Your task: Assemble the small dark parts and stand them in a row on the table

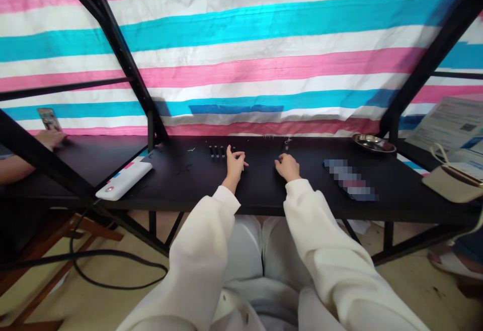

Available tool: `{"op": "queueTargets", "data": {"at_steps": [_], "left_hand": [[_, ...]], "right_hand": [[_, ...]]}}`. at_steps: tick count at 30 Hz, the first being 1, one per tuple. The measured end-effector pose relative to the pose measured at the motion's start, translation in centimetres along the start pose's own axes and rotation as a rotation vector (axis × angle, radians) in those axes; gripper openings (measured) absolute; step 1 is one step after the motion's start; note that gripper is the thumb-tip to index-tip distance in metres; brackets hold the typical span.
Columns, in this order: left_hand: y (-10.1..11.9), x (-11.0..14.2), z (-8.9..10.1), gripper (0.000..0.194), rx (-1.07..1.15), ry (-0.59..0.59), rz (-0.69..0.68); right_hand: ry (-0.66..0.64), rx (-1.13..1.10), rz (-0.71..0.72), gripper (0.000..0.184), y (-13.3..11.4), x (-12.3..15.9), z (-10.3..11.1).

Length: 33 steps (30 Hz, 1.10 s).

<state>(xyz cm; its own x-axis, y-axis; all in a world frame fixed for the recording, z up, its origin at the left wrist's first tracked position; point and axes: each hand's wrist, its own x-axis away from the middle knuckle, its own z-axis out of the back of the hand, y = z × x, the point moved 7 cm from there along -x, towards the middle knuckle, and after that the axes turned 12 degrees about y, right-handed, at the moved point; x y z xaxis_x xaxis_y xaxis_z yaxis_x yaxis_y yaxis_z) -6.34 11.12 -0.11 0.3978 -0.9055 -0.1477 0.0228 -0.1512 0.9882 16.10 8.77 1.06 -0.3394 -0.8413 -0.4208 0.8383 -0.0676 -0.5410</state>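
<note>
My left hand (pixel 236 166) is over the black table, its fingers apart and one stretched forward. Nothing I can make out is held in it. Just left of it, several small dark pieces with silvery ends (pixel 217 152) stand in a row. My right hand (pixel 288 167) rests on the table farther right, its fingers curled inward. Whether anything small lies in them is hidden. Right beyond that hand lies a small dark piece with whitish threads (pixel 287 144). More small pieces (pixel 268 137) sit along the back edge, too small to name.
On the left lies a white power-strip-like box (pixel 124 180). To the right are a pixelated item (pixel 350 180), a shiny metal dish (pixel 374 143) and a beige bag (pixel 453 182). Black frame posts (pixel 123 59) flank the table (pixel 260 190). Another person's hand (pixel 51 139) is far left.
</note>
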Motion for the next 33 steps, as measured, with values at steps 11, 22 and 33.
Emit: {"op": "queueTargets", "data": {"at_steps": [11,22,33], "left_hand": [[0.3,0.5,-0.9,0.090,0.089,-0.106,0.118],[0.7,0.5,-0.7,0.046,0.109,-0.081,0.069],[0.7,2.4,-2.8,0.021,0.199,-0.451,0.203]], "right_hand": [[0.064,-0.293,0.296,0.018,-1.9,1.0,-0.4],[0.070,-0.374,0.292,0.018,-2.0,1.1,-0.3],[-0.209,-0.800,0.044,0.025,-2.6,1.5,-1.9]]}}
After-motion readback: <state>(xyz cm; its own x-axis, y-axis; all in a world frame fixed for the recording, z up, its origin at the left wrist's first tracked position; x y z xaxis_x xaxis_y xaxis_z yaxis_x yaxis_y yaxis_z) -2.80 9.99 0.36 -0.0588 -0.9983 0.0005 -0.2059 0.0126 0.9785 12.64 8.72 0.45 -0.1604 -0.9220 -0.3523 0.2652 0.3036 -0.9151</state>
